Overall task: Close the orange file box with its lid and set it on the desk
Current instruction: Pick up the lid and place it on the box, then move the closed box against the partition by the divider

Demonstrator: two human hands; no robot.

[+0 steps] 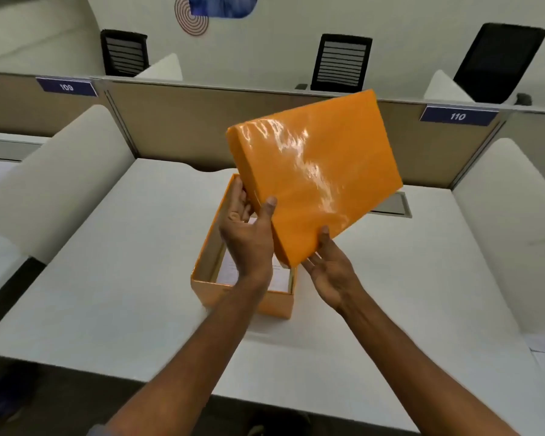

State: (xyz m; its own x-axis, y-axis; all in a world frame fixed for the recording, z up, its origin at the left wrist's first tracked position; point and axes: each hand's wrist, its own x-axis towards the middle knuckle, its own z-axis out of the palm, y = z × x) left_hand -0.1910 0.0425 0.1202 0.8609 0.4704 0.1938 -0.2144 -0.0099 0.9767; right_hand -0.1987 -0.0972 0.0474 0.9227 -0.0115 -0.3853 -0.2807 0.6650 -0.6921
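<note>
The glossy orange lid (318, 171) is held tilted in the air above the open orange file box (243, 297), which stands on the white desk (107, 278) with white papers inside. My left hand (249, 234) holds the lid's near left edge, thumb on top and fingers behind it. My right hand (331, 269) supports the lid's lowest corner from below, thumb against its face. The lid and my left hand hide much of the box's interior.
White curved dividers stand at the desk's left (60, 184) and right (510, 231). A beige partition with labels 109 and 110 runs along the back (186, 121). A grey cable hatch (390, 206) lies in the desk behind the lid. Black chairs stand beyond.
</note>
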